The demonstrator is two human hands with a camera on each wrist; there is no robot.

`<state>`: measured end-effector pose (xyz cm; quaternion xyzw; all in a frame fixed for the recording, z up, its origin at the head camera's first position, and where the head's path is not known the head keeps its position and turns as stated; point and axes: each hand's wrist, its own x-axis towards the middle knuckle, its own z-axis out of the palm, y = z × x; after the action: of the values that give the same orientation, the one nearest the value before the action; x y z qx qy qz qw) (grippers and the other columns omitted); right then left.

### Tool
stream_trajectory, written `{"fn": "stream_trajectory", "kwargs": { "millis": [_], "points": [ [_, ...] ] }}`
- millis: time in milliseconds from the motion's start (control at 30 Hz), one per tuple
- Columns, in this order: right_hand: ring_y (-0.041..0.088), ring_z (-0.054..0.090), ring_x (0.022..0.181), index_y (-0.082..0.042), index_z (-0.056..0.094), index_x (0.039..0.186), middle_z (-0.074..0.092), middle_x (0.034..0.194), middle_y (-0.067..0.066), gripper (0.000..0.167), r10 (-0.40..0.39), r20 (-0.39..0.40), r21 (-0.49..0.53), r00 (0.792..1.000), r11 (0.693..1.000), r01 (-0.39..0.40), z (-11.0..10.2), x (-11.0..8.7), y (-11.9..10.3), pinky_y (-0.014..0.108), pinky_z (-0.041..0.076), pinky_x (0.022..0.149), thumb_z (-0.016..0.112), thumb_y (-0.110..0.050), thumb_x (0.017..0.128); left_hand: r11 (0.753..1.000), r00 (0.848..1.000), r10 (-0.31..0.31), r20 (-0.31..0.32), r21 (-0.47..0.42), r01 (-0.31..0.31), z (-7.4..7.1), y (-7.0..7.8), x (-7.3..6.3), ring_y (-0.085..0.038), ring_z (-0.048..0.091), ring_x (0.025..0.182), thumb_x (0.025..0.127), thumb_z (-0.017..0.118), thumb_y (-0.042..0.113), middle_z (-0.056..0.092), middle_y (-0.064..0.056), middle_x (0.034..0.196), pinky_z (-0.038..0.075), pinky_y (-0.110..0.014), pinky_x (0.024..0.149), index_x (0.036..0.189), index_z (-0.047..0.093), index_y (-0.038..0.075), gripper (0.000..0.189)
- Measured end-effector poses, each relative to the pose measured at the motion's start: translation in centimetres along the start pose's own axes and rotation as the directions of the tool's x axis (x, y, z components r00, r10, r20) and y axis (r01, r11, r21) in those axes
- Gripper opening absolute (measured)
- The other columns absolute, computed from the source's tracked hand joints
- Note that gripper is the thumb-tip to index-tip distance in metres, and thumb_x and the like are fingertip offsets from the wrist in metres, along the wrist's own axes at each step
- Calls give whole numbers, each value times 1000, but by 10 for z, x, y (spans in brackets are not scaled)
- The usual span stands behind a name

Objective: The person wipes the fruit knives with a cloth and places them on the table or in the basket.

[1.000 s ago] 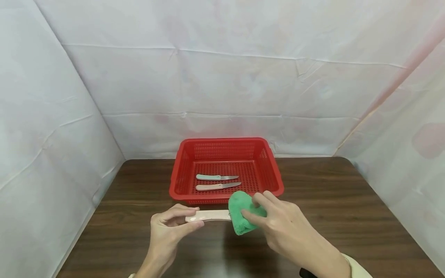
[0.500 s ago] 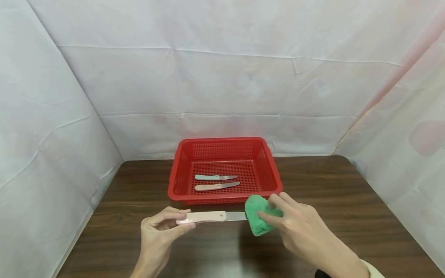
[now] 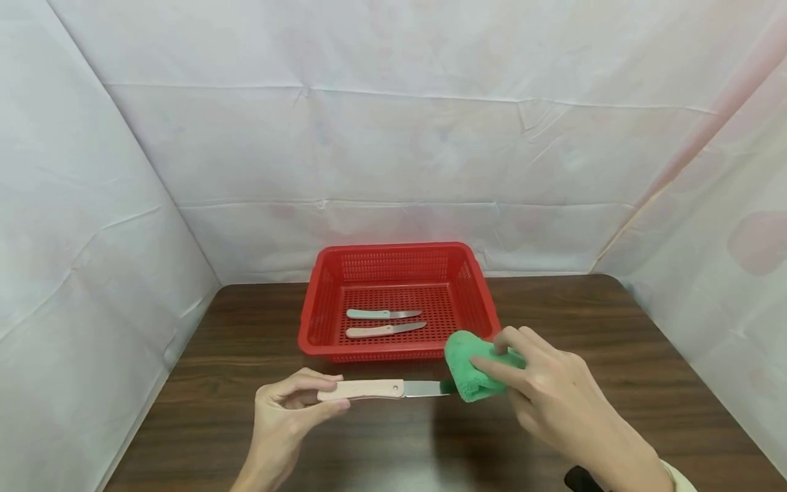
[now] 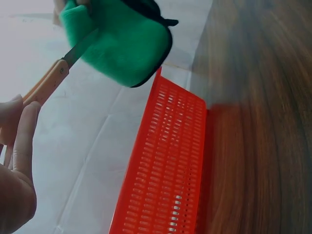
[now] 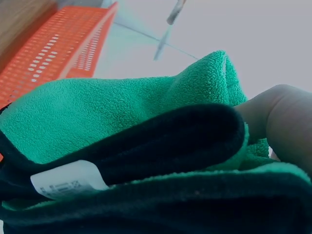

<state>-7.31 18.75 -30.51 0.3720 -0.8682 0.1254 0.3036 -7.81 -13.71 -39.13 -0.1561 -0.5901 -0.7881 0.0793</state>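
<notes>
In the head view, my left hand grips the end of a knife's pale pink handle between thumb and fingers. That knife is held level above the table, its blade pointing right. My right hand pinches a folded green cloth just beyond the blade tip. The left wrist view has the blade tip in front of the cloth; whether they touch I cannot tell. Close up in the right wrist view, the cloth shows dark edging and a white label, with the knife apart behind it.
Behind the hands stands a red perforated basket on the dark wooden table. Inside lie a knife with a pale green handle and one with a pale pink handle. White sheeting hangs around the table's back and sides.
My right hand has drawn the green cloth rightward along the blade, uncovering most of it. The left hand has shifted slightly left, keeping its grip on the knife.
</notes>
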Motion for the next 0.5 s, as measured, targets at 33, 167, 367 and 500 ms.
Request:
{"fn": "stream_trajectory", "kwargs": {
  "millis": [33,167,367,500],
  "points": [
    [11,48,73,-21,73,97,52,92,-1,52,-13,-18,3,1000,1000,14,0,2,-1,10,23,37,38,4,69,1000,1000,-18,-4,4,18,1,-1,0,-33,68,82,64,75,-19,67,-20,92,58,-49,64,88,68,-11,26],
    [13,49,72,-21,70,95,52,91,1,52,-68,-62,8,996,998,69,4,11,-7,9,22,38,45,10,62,999,999,-49,3,-1,49,4,-3,-1,-35,67,82,65,75,-17,65,-24,93,57,-53,64,88,67,-11,25],
    [14,50,74,-20,69,94,52,89,2,53,-104,-54,7,993,995,104,11,19,-16,8,22,38,53,14,56,1000,1000,-4,28,-31,5,9,-5,-1,-32,68,81,67,73,-19,66,-22,93,58,-50,63,88,68,-9,24],
    [14,48,73,-20,71,96,52,89,2,53,-128,-15,14,992,992,129,17,20,-22,9,24,37,54,13,57,999,1000,-23,16,-37,23,13,-4,-2,-32,68,81,67,73,-19,66,-22,94,58,-50,64,87,67,-11,22]
  ]
}}
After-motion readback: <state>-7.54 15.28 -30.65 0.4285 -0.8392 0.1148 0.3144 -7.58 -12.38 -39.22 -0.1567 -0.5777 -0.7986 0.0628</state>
